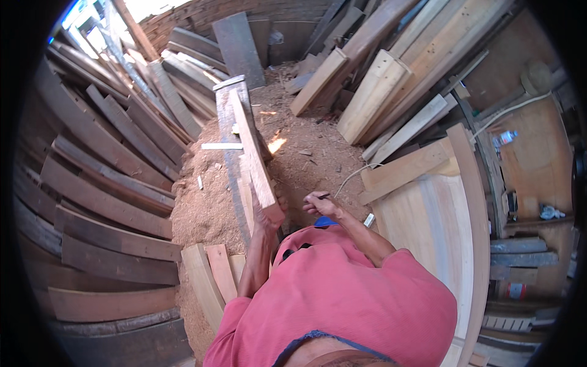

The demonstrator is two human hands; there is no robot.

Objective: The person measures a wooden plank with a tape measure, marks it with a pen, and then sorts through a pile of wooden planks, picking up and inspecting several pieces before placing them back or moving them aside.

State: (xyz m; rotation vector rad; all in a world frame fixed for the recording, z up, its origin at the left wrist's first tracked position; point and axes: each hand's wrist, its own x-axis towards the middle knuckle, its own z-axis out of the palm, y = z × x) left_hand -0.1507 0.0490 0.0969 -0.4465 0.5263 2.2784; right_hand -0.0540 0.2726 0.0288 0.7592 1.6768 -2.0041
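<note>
My left hand (pixel 266 218) grips the near end of a long pale wooden board (pixel 252 147). The board stretches away from me along a narrow weathered bench (pixel 231 165). My right hand (pixel 321 203) is closed, off to the right of the board and apart from it. Between its fingers is a short dark pencil-like stick (pixel 324 196), too small to make out exactly. Across the bench, left of the board, lies a flat white strip (pixel 221 146). A small yellow-and-white thing (pixel 235 129) sits just beyond it, partly hidden by the board.
Wood shavings (pixel 205 183) cover the ground. Dark planks (pixel 110 189) are stacked on the left; lighter beams (pixel 373 95) lean at the far right. Beside me on the right stands a large wooden panel (pixel 428 226). Short boards (pixel 208 275) lie near my left arm, and a pale cable (pixel 351 177) crosses the floor.
</note>
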